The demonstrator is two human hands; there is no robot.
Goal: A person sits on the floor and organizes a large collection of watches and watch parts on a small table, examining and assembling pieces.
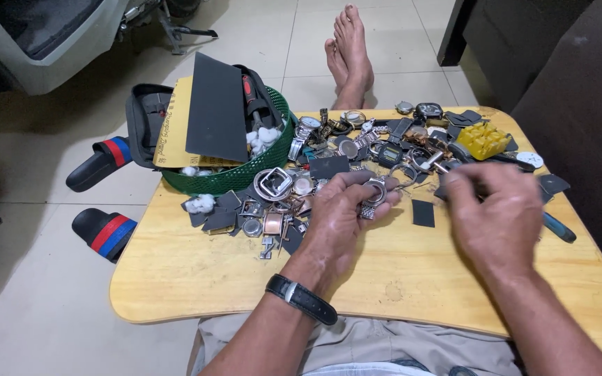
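Left hand (343, 209): fingers curled, pinching a watch case (376, 189) at the tips — its short strap stub hung below them.
Right hand (492, 209): fingers bunched, blurred; grip on the blue-handled tool (557, 227) could not be told.
Case to right fingers: just left, the nearer hand holding it.
Beyond fingertips: watch parts (384, 139), yellow block (483, 139).
Far left: green basket (245, 174) — black sheet (217, 111), tan card.

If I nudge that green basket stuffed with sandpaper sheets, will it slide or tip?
The green basket looks like light mesh plastic, so it would probably slide easily. The tall sandpaper sheets lean out leftward, so they may flop or spill. Cotton balls inside add little weight.
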